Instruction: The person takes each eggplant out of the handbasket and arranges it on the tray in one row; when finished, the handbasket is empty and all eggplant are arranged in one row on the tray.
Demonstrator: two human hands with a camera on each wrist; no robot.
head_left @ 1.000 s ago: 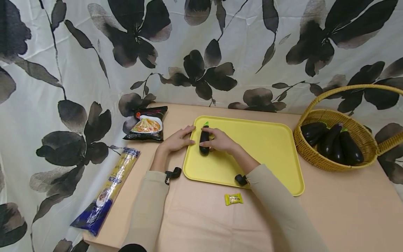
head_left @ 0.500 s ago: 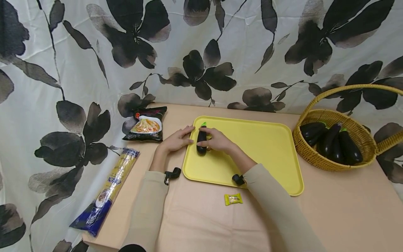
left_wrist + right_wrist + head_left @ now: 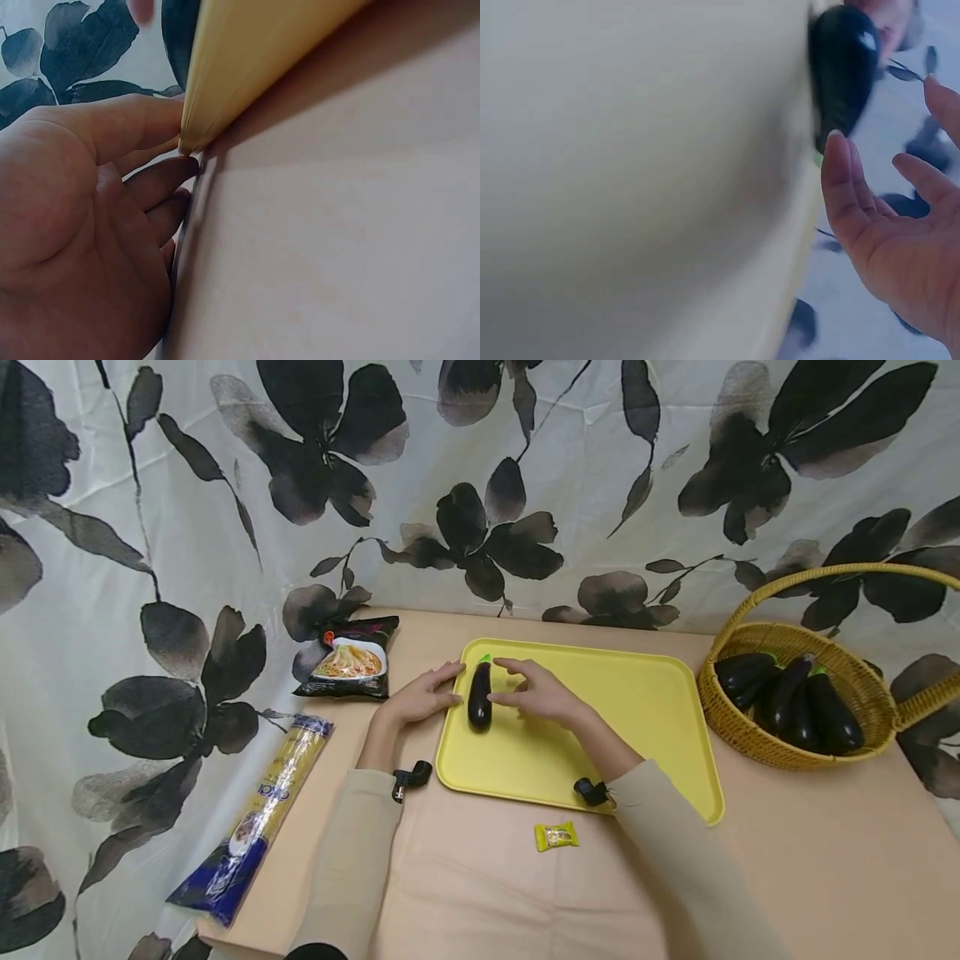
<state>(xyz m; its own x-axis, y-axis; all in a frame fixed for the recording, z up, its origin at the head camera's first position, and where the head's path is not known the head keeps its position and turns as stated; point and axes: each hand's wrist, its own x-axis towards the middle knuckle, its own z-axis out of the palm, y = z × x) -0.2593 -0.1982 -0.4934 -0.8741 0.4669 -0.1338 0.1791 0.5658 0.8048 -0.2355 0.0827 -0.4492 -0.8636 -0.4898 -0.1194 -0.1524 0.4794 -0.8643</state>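
A small dark eggplant [image 3: 480, 697] with a green tip lies lengthwise near the left rim of the yellow tray [image 3: 600, 718]. Just to its right is my right hand [image 3: 543, 692], thumb and fingers spread and gripping nothing. From the right wrist, the eggplant [image 3: 845, 64] shows beyond the fingertips of that hand [image 3: 900, 225]. My left hand [image 3: 420, 695] rests against the tray's left edge, fingers extended. In the left wrist view, the thumb and fingertips of this hand [image 3: 97, 195] touch the tray's edge [image 3: 225, 67].
At right stands a wicker basket [image 3: 735, 727] with several eggplants. A black noodle packet [image 3: 348, 657] lies beyond my left hand, and a long pasta bag [image 3: 255, 818] lies along the table's left edge. A small yellow wrapped packet [image 3: 557, 836] sits in front of the tray.
The eggplant shifted slightly left towards the tray rim, held by my right hand. That hand has since let go and drawn back to the right. My left hand stays in place.
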